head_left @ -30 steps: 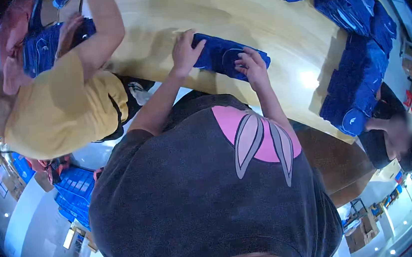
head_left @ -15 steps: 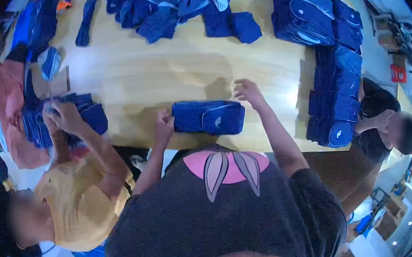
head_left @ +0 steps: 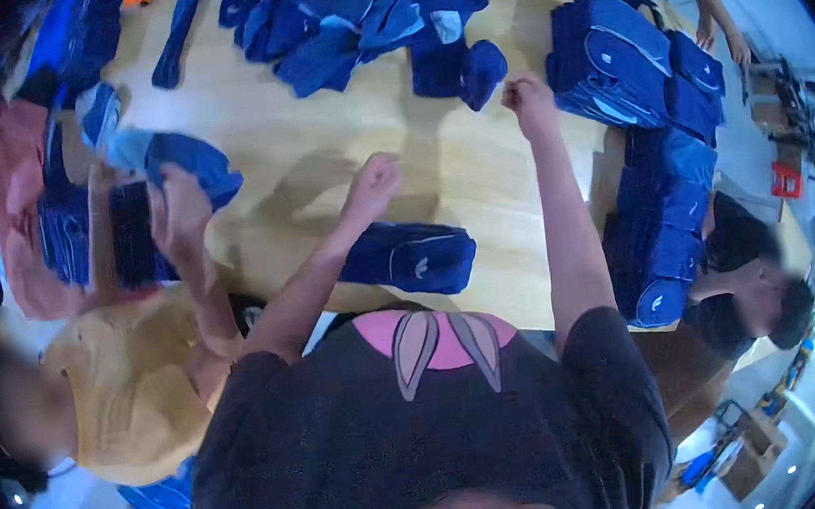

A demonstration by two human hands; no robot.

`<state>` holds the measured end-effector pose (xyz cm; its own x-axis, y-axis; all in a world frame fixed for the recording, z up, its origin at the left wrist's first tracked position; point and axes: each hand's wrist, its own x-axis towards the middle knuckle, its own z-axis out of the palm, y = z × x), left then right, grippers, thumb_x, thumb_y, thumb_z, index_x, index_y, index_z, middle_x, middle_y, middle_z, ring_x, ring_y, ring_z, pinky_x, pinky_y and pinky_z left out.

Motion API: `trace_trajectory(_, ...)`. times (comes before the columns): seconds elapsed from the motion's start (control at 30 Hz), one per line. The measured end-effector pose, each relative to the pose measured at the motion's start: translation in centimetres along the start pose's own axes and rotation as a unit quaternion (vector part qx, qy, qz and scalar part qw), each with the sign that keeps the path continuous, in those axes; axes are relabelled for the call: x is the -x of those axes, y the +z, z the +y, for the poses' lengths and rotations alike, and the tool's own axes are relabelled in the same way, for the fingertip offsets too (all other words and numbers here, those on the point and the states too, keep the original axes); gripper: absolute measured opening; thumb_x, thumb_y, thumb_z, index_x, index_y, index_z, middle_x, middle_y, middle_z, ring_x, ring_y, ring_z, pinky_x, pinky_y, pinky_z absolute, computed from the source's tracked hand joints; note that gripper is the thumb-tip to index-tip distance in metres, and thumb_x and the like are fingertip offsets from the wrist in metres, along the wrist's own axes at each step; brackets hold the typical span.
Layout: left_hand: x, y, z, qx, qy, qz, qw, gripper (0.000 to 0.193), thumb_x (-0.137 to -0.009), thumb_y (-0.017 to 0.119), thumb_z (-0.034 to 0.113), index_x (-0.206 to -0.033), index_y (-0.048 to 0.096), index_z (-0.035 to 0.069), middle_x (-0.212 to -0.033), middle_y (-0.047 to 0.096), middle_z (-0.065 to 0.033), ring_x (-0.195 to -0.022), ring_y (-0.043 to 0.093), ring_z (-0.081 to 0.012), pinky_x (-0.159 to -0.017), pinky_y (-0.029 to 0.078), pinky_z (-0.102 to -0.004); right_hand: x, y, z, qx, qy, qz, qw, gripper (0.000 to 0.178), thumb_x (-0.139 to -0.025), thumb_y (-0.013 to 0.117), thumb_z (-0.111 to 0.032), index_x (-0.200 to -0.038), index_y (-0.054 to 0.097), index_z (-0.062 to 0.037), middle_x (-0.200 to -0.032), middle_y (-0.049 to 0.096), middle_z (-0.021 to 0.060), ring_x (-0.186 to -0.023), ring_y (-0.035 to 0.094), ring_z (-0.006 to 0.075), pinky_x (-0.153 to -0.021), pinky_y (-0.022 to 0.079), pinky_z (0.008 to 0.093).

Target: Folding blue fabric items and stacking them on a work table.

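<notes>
My left hand (head_left: 375,188) hovers over the table with its fingers curled, and nothing shows in them. Just nearer to me lies a folded navy cloth bundle (head_left: 418,261) with a pale curved line and a small light emblem. Farther out, my right hand (head_left: 531,104) is closed, its fingertips at the edge of a small navy cloth piece (head_left: 483,75), which appears lifted at that side. Beyond it spreads a loose heap of navy cloth pieces (head_left: 334,24), a few with lighter blue patches.
Stacks of folded navy cloth (head_left: 611,59) line the table's right side. At the left, a person in a yellow top (head_left: 133,383) handles blue cloth (head_left: 189,163) beside another navy stack (head_left: 63,236). Someone in dark clothing (head_left: 738,230) is at the right. A red crate (head_left: 785,180) stands beyond.
Both hands have moved from beside the folded bundle farther over the table, the right one up to the small navy piece, which has changed shape. The neighbour has raised a blue cloth.
</notes>
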<state>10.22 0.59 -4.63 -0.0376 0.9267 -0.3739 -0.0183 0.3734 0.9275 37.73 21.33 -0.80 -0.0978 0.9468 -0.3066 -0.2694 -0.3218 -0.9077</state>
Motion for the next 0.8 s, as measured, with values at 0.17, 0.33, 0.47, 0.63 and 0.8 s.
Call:
trace_trajectory(0.17, -3.3, 3.8, -0.4, 0.344, -0.204, 0.023, 0.916, 0.029, -0.086, 0.061, 0.009, -0.115, 0.058, 0.006, -0.101, 0.062, -0.0098, -0.079, 0.063, -0.0213, -0.072, 0.051, -0.0308, 7.3, -1.0, -1.1, -0.062, -0.006, -0.051, 0.997, 0.019, -0.089, 0.044, 0.002, -0.095, 0.062, -0.0013, -0.085, 0.059, 0.0100, -0.071, 0.055, 0.0177, -0.069, 0.048, 0.0272)
trace_trajectory(0.33, -1.3, 5.9, 1.4, 0.246, -0.231, 0.025, 0.941, 0.028, -0.086, 0.063, 0.010, -0.114, 0.062, 0.005, -0.088, 0.064, -0.0084, -0.071, 0.063, -0.0163, -0.060, 0.050, -0.0234, 3.9, -0.9, 5.3, 0.186, 0.047, 0.065, 0.979, 0.036, -0.087, 0.064, -0.018, -0.117, 0.058, 0.0007, -0.097, 0.064, 0.0130, -0.083, 0.062, 0.0263, -0.077, 0.051, 0.0346)
trace_trajectory(0.47, 4.4, 5.1, 3.6, 0.152, -0.209, -0.089, 0.962, 0.026, -0.089, 0.064, 0.012, -0.113, 0.064, 0.003, -0.091, 0.068, -0.0066, -0.076, 0.065, -0.0145, -0.062, 0.050, -0.0215, -3.3, -2.8, 10.5, 0.508, -0.063, 0.176, 0.841, 0.047, -0.078, 0.072, -0.029, -0.114, 0.062, 0.0001, -0.097, 0.066, 0.0174, -0.086, 0.063, 0.0313, -0.080, 0.051, 0.0345)
trace_trajectory(0.63, 8.0, 3.0, 4.6, 0.126, -0.222, -0.042, 0.966, 0.026, -0.092, 0.062, 0.014, -0.115, 0.062, 0.002, -0.100, 0.069, -0.0107, -0.083, 0.068, -0.0168, -0.069, 0.053, -0.0216, -4.9, -0.3, 10.3, 0.567, -0.121, 0.107, 0.808, 0.039, -0.070, 0.068, -0.032, -0.095, 0.068, -0.0024, -0.086, 0.065, 0.0207, -0.080, 0.061, 0.0361, -0.074, 0.050, 0.0368)
trace_trajectory(0.8, 7.1, 0.2, -0.6, 0.291, -0.176, -0.041, 0.940, 0.033, -0.097, 0.054, 0.017, -0.127, 0.054, 0.004, -0.115, 0.065, -0.0174, -0.100, 0.066, -0.0257, -0.081, 0.053, -0.0329, 4.3, 4.7, 1.6, 0.242, -0.217, -0.051, 0.944, 0.016, -0.077, 0.065, -0.009, -0.090, 0.062, -0.0006, -0.079, 0.063, 0.0111, -0.070, 0.056, 0.0235, -0.067, 0.046, 0.0303)
